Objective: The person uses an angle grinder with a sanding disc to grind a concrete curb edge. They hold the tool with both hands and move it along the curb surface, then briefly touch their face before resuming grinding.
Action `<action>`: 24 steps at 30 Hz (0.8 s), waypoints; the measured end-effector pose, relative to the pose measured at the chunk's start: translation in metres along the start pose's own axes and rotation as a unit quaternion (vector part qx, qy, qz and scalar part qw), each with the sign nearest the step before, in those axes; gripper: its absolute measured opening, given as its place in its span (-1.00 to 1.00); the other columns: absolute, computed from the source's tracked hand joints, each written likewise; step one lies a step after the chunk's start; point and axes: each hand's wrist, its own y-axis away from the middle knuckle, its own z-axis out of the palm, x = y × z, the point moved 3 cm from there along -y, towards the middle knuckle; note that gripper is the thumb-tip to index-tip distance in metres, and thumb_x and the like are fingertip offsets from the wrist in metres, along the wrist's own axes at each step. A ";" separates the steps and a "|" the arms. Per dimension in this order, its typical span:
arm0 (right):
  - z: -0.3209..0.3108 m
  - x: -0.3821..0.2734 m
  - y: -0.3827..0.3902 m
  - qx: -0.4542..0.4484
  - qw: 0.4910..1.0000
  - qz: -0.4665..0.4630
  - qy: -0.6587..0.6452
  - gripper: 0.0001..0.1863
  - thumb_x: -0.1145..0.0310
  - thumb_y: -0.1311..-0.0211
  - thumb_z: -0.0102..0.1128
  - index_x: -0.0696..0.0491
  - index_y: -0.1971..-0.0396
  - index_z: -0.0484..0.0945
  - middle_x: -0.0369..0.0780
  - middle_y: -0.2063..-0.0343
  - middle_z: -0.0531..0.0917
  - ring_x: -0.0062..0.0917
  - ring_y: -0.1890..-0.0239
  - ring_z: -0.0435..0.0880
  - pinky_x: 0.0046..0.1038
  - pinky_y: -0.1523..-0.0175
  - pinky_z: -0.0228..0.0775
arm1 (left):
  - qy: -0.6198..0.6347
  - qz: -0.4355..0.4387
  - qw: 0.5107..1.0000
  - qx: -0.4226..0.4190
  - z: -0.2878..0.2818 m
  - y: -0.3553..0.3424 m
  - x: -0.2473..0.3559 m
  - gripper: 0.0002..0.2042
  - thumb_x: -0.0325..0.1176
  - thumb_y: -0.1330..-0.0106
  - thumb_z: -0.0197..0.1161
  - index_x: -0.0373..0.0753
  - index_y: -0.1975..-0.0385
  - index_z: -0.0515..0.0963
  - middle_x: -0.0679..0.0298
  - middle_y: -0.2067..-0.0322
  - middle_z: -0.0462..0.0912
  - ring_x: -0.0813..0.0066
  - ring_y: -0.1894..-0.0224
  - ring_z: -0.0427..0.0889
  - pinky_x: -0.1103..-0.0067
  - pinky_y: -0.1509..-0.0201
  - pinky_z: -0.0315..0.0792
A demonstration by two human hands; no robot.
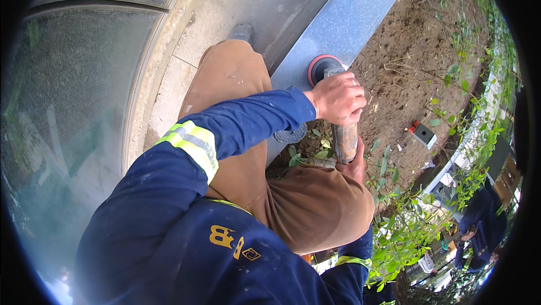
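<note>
Both of my hands are on an angle grinder [345, 140] fitted with a round, red-edged pad [317, 64]. The pad sits against the top of a long blue-grey stone slab [338, 29]. My left hand [340, 99] is wrapped over the grinder's front part, just behind its head. Lower down, my right hand [355, 164] closes around the rear end of the worn, stained body; my bent knee hides part of that hand and forearm. A round grey disc [291, 134] lies near the slab's lower end, beside my leg.
Brown soil [394, 79] borders the slab on the right, with leafy plants [406, 232] past my knee. On the soil rests a small grey box-like object [422, 135] with a red end. Glass panels [84, 91] stand at left. Another person [482, 229] is at the far right.
</note>
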 end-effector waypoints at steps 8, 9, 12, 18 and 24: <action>-0.002 -0.013 -0.004 -0.006 0.999 0.043 0.012 -0.12 0.60 -0.02 0.26 -0.09 -0.42 0.20 0.00 0.05 0.69 -0.24 -0.02 0.71 -0.26 -0.12 0.48 | -0.003 0.012 1.000 0.011 -0.001 -0.006 -0.004 -0.88 -0.30 -0.05 0.36 -0.18 0.55 0.62 0.25 0.43 0.68 0.28 0.28 0.69 0.40 0.01 0.47; -0.001 -0.014 -0.007 -0.007 0.999 0.041 0.018 -0.12 0.60 -0.02 0.26 -0.09 -0.42 0.20 0.00 0.06 0.69 -0.23 -0.02 0.71 -0.25 -0.11 0.49 | -0.005 0.014 1.000 0.014 -0.003 -0.006 -0.006 -0.88 -0.30 -0.04 0.36 -0.19 0.55 0.62 0.25 0.43 0.68 0.28 0.28 0.69 0.40 0.01 0.48; -0.002 -0.008 -0.011 -0.012 1.000 0.013 0.003 -0.12 0.58 -0.01 0.27 -0.10 -0.42 0.20 0.03 0.06 0.69 -0.15 -0.02 0.72 -0.20 -0.09 0.50 | -0.012 0.020 0.999 0.026 -0.007 -0.006 -0.006 -0.88 -0.32 -0.03 0.38 -0.20 0.55 0.61 0.26 0.43 0.68 0.29 0.27 0.69 0.39 0.02 0.48; 0.001 0.008 -0.001 0.003 0.999 0.027 0.022 -0.05 0.62 0.06 0.29 -0.13 -0.43 0.18 0.12 0.10 0.72 0.04 0.01 0.73 -0.12 -0.01 0.58 | 0.004 0.027 1.000 0.011 0.001 -0.002 0.002 -0.89 -0.33 -0.05 0.37 -0.21 0.51 0.63 0.26 0.41 0.68 0.29 0.25 0.70 0.38 0.01 0.49; 0.001 -0.003 -0.012 0.008 1.000 -0.009 -0.006 -0.06 0.61 0.05 0.31 -0.12 -0.42 0.19 0.12 0.07 0.71 0.01 -0.04 0.72 -0.15 -0.06 0.57 | -0.012 0.033 0.999 0.025 -0.005 -0.009 -0.004 -0.89 -0.36 -0.02 0.39 -0.21 0.50 0.63 0.25 0.40 0.70 0.29 0.28 0.70 0.39 0.03 0.50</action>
